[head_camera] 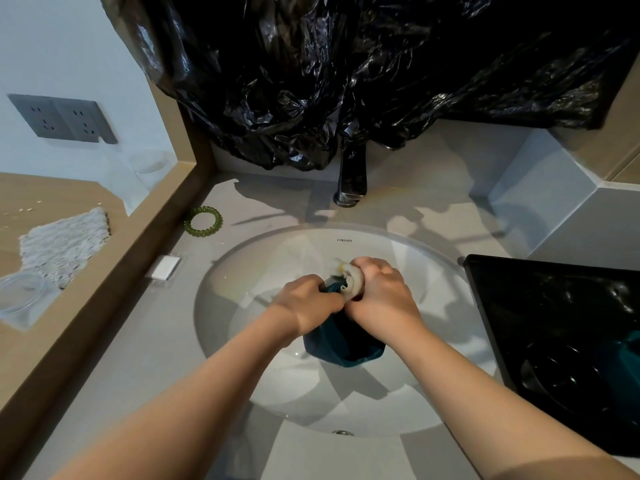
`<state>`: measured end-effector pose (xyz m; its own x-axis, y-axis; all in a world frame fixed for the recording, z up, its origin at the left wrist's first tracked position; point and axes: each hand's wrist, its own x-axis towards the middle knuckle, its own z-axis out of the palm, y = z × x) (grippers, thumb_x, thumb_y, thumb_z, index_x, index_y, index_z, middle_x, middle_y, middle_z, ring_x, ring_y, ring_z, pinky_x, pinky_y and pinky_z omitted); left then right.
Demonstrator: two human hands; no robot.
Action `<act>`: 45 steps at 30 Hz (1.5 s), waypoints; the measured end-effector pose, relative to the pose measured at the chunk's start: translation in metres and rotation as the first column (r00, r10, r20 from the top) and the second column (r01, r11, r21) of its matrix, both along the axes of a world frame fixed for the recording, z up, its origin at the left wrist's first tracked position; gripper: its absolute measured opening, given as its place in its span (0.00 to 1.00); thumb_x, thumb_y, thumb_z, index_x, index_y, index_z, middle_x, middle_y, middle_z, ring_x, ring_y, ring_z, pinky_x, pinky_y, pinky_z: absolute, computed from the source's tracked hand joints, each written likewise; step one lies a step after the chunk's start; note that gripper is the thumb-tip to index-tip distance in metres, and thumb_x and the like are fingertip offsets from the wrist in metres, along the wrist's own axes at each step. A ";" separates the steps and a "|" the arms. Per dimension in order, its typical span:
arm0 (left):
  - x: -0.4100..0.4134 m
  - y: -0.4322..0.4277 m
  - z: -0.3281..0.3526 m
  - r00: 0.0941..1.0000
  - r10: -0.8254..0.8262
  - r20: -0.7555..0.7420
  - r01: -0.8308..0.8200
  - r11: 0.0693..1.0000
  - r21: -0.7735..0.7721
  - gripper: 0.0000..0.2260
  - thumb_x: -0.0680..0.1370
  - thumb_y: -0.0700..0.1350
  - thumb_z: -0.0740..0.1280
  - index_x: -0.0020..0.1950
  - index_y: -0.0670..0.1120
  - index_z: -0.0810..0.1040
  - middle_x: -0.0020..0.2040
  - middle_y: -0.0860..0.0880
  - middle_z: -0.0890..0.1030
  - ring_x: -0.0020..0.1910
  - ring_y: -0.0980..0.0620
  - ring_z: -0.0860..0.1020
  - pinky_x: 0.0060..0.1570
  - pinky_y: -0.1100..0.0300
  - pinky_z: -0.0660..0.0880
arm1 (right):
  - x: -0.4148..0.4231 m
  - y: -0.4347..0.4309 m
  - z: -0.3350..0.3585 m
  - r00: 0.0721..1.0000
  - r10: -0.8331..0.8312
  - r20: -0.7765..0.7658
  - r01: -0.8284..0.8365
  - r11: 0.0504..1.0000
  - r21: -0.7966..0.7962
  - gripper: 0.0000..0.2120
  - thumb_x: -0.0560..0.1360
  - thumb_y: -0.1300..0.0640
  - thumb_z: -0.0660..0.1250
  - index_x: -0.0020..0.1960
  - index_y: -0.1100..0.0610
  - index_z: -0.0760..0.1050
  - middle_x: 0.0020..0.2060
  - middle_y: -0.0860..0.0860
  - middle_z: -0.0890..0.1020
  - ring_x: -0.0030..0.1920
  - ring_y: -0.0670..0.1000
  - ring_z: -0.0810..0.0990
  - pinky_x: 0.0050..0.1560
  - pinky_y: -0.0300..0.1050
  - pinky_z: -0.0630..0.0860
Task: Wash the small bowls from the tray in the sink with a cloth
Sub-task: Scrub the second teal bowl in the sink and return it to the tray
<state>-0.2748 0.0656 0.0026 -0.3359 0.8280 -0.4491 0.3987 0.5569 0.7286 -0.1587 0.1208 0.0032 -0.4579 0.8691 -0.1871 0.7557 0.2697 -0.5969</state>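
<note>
Over the white sink [242, 271] I hold a dark teal small bowl [343, 348], tilted with its opening toward my hands. My left hand [304, 303] grips the bowl's rim on the left. My right hand [381, 296] grips a bunched white and yellow cloth [351, 280] at the bowl's upper rim. My hands hide the inside of the bowl. On the counter to the right lies a black tray [519, 289] with a dark bowl [571, 379] on it and a teal piece [630, 344] at the frame's edge.
A dark faucet [351, 174] stands behind the sink, partly under a hanging black plastic bag [346, 64]. A green spiral hair tie [203, 221] and a small white packet [165, 267] lie on the counter at the left. A wooden ledge [138, 237] borders the counter's left side.
</note>
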 end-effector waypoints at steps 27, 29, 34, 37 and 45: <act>0.010 -0.006 0.013 0.942 0.045 -0.332 0.027 0.977 0.209 0.08 0.72 0.49 0.63 0.50 0.49 0.71 0.42 0.50 0.78 0.43 0.47 0.76 0.37 0.57 0.71 | 0.001 -0.005 0.010 0.869 -0.432 -0.239 0.390 0.898 -0.206 0.05 0.75 0.61 0.59 0.48 0.55 0.71 0.38 0.52 0.77 0.30 0.47 0.78 0.27 0.38 0.72; 0.008 -0.005 0.015 0.938 -0.037 -0.346 0.100 0.981 0.167 0.06 0.72 0.48 0.62 0.47 0.49 0.71 0.41 0.50 0.77 0.43 0.46 0.75 0.37 0.57 0.69 | -0.002 0.000 0.016 0.992 -0.117 -0.036 0.121 0.984 0.134 0.07 0.75 0.57 0.60 0.52 0.50 0.72 0.42 0.49 0.77 0.43 0.54 0.78 0.39 0.43 0.71; 0.007 -0.003 0.017 0.937 0.009 -0.348 0.073 0.972 0.222 0.07 0.72 0.48 0.62 0.48 0.49 0.72 0.41 0.49 0.77 0.43 0.46 0.75 0.36 0.57 0.67 | -0.004 0.007 0.013 0.997 -0.024 -0.078 0.039 0.979 0.200 0.10 0.74 0.58 0.62 0.55 0.49 0.73 0.47 0.48 0.78 0.47 0.53 0.76 0.45 0.42 0.73; 0.012 -0.002 0.018 0.945 0.189 -0.266 -0.099 0.943 0.318 0.08 0.72 0.48 0.62 0.50 0.49 0.73 0.40 0.53 0.77 0.42 0.48 0.75 0.34 0.58 0.67 | -0.004 0.004 0.001 0.814 -0.502 -0.292 0.448 0.863 -0.234 0.04 0.74 0.58 0.63 0.48 0.53 0.74 0.41 0.52 0.78 0.32 0.50 0.75 0.26 0.32 0.68; 0.017 -0.009 0.004 0.975 0.220 0.040 -0.222 0.934 0.280 0.16 0.70 0.47 0.69 0.56 0.50 0.70 0.44 0.54 0.78 0.46 0.49 0.78 0.48 0.51 0.78 | -0.002 0.002 -0.005 0.633 -0.708 -0.314 0.461 0.670 -0.582 0.07 0.72 0.68 0.62 0.46 0.59 0.76 0.44 0.57 0.79 0.28 0.49 0.77 0.24 0.32 0.71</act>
